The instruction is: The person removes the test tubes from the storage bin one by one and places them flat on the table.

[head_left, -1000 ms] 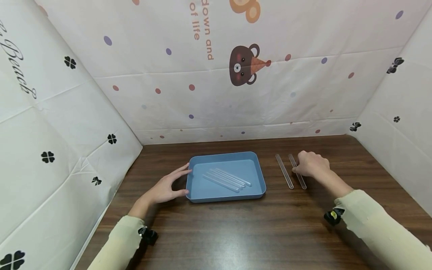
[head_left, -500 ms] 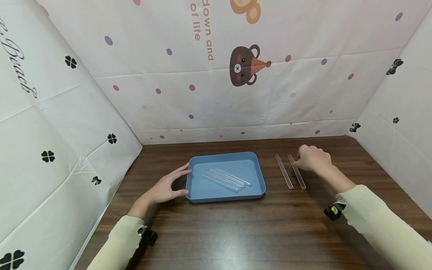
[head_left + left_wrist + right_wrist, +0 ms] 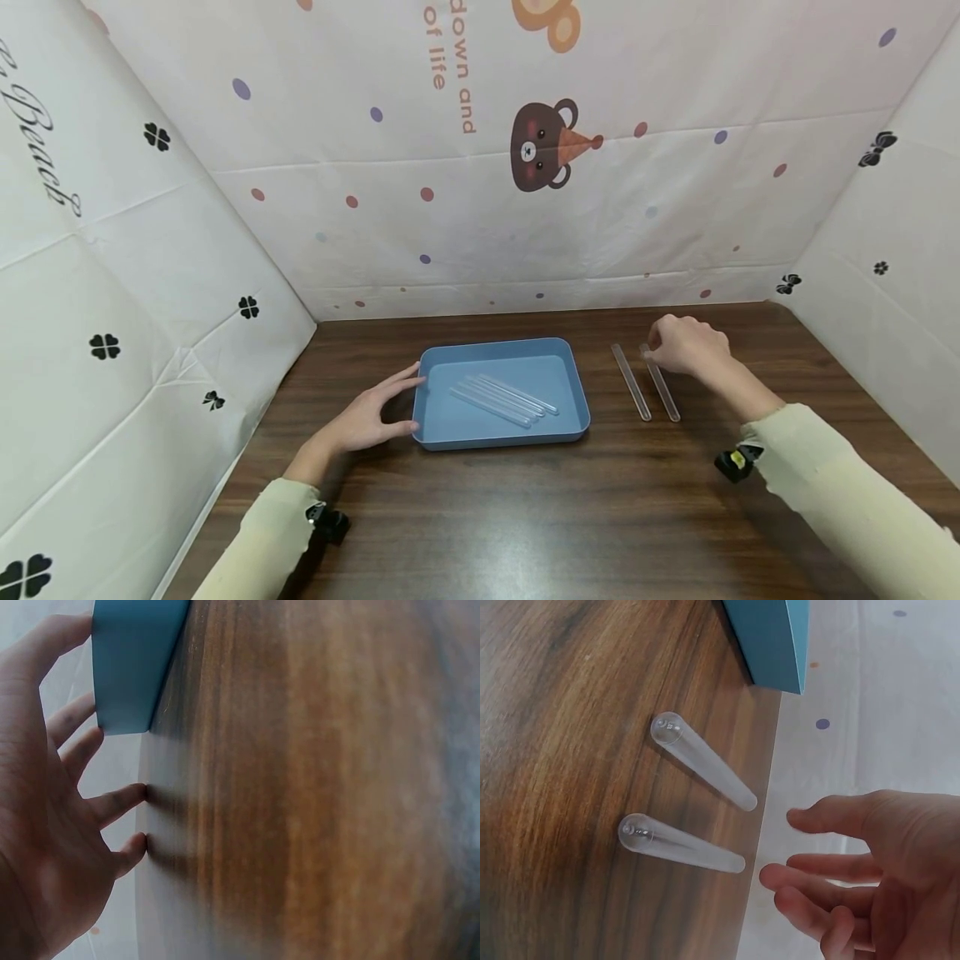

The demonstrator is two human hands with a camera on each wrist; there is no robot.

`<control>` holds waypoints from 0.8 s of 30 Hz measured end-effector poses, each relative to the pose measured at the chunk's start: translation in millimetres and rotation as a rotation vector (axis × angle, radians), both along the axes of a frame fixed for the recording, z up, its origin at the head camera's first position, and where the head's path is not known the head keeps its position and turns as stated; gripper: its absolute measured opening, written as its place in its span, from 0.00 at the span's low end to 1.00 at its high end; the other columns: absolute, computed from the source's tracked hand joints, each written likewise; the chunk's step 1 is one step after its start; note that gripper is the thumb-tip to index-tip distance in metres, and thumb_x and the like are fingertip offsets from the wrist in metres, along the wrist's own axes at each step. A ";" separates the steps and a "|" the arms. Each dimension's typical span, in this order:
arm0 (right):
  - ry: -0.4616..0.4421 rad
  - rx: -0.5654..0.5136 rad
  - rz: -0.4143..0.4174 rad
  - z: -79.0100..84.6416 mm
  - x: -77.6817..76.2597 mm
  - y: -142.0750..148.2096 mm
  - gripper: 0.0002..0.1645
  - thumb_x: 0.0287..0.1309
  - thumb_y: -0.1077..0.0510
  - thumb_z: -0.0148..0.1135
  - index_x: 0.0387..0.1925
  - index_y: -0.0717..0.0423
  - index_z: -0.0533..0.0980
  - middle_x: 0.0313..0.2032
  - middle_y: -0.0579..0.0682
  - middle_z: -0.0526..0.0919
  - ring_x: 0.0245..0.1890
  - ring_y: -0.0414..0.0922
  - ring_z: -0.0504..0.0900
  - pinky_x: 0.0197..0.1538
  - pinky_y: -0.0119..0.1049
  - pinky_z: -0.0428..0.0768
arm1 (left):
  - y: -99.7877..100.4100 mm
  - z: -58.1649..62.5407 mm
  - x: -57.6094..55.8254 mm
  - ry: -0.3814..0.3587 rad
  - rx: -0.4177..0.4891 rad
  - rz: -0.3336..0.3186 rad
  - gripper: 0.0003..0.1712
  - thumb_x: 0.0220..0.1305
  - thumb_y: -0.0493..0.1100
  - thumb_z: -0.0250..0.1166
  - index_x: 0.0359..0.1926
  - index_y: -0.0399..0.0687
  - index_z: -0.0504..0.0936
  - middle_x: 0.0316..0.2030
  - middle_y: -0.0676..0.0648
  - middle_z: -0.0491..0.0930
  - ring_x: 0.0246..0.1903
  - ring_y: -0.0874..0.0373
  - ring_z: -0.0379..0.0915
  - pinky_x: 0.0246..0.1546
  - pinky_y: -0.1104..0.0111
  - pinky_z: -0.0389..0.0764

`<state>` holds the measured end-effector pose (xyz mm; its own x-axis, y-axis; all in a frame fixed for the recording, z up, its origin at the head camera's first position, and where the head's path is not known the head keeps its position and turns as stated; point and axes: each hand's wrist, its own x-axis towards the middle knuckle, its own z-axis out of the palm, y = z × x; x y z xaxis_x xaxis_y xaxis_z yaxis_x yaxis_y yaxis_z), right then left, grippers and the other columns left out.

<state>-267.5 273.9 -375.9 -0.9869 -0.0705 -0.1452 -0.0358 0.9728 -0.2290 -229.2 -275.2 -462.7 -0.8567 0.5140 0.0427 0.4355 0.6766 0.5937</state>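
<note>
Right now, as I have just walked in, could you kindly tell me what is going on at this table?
A person is working with clear tubes and a blue tray. Their left hand touches the tray's left side. Several clear tubes lie inside it. Two more, a nearer tube and a farther tube, lie on the wooden table to its right. The right hand is by the farther tube's far end, holding nothing.

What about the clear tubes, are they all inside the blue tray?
No, two clear tubes lie on the brown table beside the blue tray, near the right hand.
</note>
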 end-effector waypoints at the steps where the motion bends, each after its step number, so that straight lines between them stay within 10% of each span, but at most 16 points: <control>1: 0.010 -0.002 0.008 -0.2 -0.9 -1.3 0.24 0.73 0.46 0.71 0.59 0.59 0.87 0.56 0.68 0.90 0.51 0.74 0.88 0.42 0.66 0.84 | -0.2 0.0 -0.1 0.002 -0.001 0.001 0.44 0.76 0.54 0.74 0.87 0.53 0.69 0.92 0.46 0.54 0.89 0.33 0.55 0.80 0.24 0.65; 24: 0.151 -0.012 0.309 -5.8 -13.0 -37.3 0.23 0.68 0.49 0.78 0.60 0.53 0.88 0.43 0.51 0.94 0.39 0.48 0.89 0.36 0.49 0.83 | -0.4 0.1 -0.4 0.007 -0.004 -0.001 0.44 0.76 0.55 0.74 0.86 0.53 0.70 0.92 0.46 0.54 0.89 0.34 0.56 0.81 0.25 0.65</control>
<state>-280.4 236.6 -381.7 -0.9290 -0.3700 0.0038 -0.3625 0.9080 -0.2099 -229.5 -275.5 -462.6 -0.8559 0.5151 0.0465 0.4402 0.6783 0.5883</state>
